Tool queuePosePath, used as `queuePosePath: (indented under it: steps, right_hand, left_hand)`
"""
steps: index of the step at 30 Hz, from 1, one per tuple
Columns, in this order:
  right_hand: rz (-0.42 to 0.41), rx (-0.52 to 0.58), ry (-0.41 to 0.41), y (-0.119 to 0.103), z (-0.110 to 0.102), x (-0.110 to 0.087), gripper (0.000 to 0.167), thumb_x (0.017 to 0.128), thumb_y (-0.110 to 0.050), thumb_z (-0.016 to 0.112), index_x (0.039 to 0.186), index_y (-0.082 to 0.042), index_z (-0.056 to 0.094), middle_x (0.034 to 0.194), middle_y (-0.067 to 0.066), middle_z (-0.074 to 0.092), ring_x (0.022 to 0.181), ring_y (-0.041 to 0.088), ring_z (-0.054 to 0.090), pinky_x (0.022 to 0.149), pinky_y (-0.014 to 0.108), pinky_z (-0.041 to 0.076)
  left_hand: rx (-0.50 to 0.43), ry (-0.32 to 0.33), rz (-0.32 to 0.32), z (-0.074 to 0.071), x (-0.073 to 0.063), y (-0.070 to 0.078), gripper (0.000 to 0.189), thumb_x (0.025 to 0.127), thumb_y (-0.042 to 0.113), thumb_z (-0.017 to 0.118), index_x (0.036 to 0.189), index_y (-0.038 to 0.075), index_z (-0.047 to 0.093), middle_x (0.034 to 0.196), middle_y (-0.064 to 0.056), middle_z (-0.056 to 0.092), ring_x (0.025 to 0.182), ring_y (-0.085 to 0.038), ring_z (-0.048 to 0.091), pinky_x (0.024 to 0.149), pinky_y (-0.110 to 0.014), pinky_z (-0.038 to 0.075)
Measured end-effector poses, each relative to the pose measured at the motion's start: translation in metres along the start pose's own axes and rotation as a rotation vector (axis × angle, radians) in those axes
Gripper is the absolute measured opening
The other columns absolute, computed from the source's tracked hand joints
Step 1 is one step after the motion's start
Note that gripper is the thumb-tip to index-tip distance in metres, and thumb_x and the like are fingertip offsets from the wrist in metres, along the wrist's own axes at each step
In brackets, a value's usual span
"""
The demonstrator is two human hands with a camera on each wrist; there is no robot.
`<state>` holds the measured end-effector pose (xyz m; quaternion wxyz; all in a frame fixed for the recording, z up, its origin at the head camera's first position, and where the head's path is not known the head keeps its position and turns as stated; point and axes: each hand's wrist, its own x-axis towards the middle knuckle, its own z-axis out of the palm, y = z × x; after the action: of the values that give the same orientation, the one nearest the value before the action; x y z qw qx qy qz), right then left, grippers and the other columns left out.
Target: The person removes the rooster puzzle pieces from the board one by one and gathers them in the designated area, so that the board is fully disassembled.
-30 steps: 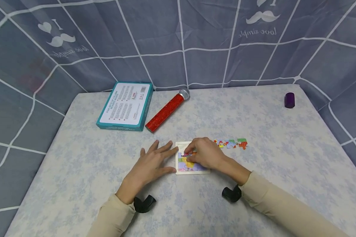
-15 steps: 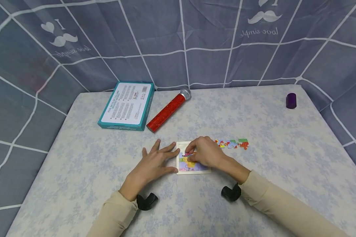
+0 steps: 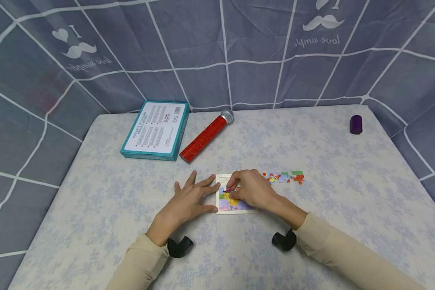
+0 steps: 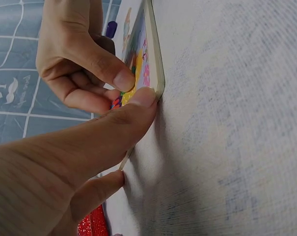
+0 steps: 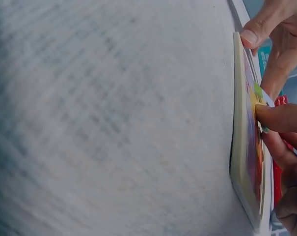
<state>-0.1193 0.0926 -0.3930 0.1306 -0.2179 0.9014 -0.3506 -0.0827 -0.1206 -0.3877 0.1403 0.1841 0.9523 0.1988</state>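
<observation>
A small jigsaw puzzle tray with a pale wooden rim (image 3: 236, 212) lies flat on the table, its lower part filled with colourful pieces. My left hand (image 3: 188, 199) has its fingers spread, thumb and a fingertip touching the tray's left edge; the left wrist view shows the thumb (image 4: 143, 97) on the corner. Over the tray, my right hand (image 3: 253, 188) pinches a small puzzle piece (image 4: 117, 102) with purple and red on it, between thumb and forefinger. That hand hides the tray's upper right part. Several loose puzzle pieces (image 3: 284, 177) lie in a row just right of the tray.
A teal box (image 3: 154, 128) with a white printed label lies at the back left. Beside it is a red glittery microphone (image 3: 206, 137) with a silver head. A dark purple cylinder (image 3: 356, 125) stands at the back right. Grey checked cloth (image 3: 253, 80) hangs behind the table.
The head view has shifted slightly. The right hand stays over the same spot of the tray with only small finger movement, and the left hand keeps its place at the edge.
</observation>
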Motion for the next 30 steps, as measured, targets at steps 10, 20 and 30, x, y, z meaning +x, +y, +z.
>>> queuePosePath:
  steps: [10, 20, 30]
  right_hand:
    - [-0.071, 0.166, -0.026, 0.007, 0.0, -0.002, 0.017, 0.076, -0.004, 0.082, 0.08, -0.015, 0.069, 0.072, -0.009, 0.066, 0.065, 0.008, 0.06, 0.061, 0.026, 0.047]
    - [-0.04, 0.334, -0.097, 0.011, -0.006, -0.003, 0.011, 0.08, -0.009, 0.081, 0.084, -0.014, 0.072, 0.075, -0.004, 0.069, 0.066, 0.013, 0.061, 0.059, 0.024, 0.045]
    - [0.092, 0.451, -0.094, 0.03, -0.022, -0.016, 0.012, 0.082, -0.016, 0.08, 0.091, -0.009, 0.077, 0.085, 0.001, 0.075, 0.079, 0.02, 0.069, 0.069, 0.027, 0.052]
  left_hand:
    - [0.003, -0.003, -0.005, 0.002, -0.001, 0.0, 0.065, 0.08, 0.038, 0.081, 0.139, 0.022, 0.058, 0.155, 0.0, 0.039, 0.145, -0.049, 0.013, 0.095, -0.084, 0.011]
    - [-0.004, -0.005, 0.001, 0.0, -0.001, -0.001, 0.066, 0.08, 0.038, 0.081, 0.139, 0.021, 0.058, 0.155, 0.0, 0.038, 0.145, -0.048, 0.012, 0.095, -0.084, 0.011]
    - [-0.016, -0.008, -0.008, 0.001, 0.0, 0.0, 0.066, 0.08, 0.038, 0.081, 0.14, 0.021, 0.058, 0.155, 0.0, 0.037, 0.146, -0.047, 0.011, 0.096, -0.084, 0.009]
